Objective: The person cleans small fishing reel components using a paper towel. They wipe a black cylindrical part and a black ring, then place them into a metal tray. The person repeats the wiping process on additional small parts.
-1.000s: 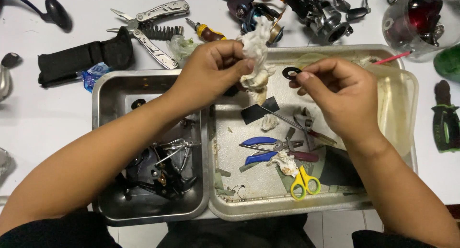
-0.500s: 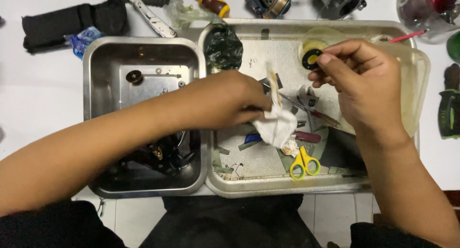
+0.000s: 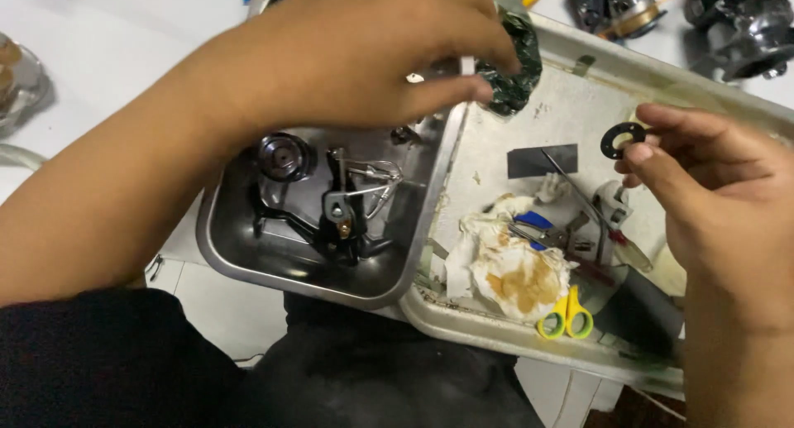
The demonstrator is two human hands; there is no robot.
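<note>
Right hand (image 3: 719, 205) at the right edge of the view, over the shallow white tray (image 3: 662, 81). Thumb and forefinger pinched together on the rim of a small black ring (image 3: 623, 138); the ring stands clear of the tray floor, its hole open to the camera, at the tips of the fingers and on the side toward the left hand. Left hand (image 3: 372, 56) well apart from the ring, up and to the left, above the seam between the steel pan (image 3: 248, 263) and the white tray. Its fingers are curled, tips near a dark crumpled wad (image 3: 517, 64) and a small white piece; cannot tell whether it grips either one. Below the ring in the white tray: a stained rag (image 3: 517, 275), blue-handled pliers (image 3: 538, 225) partly under it, yellow scissors (image 3: 566, 319) at the near rim. Steel pan holds black reel parts (image 3: 339, 213) with a wire loop.
</note>
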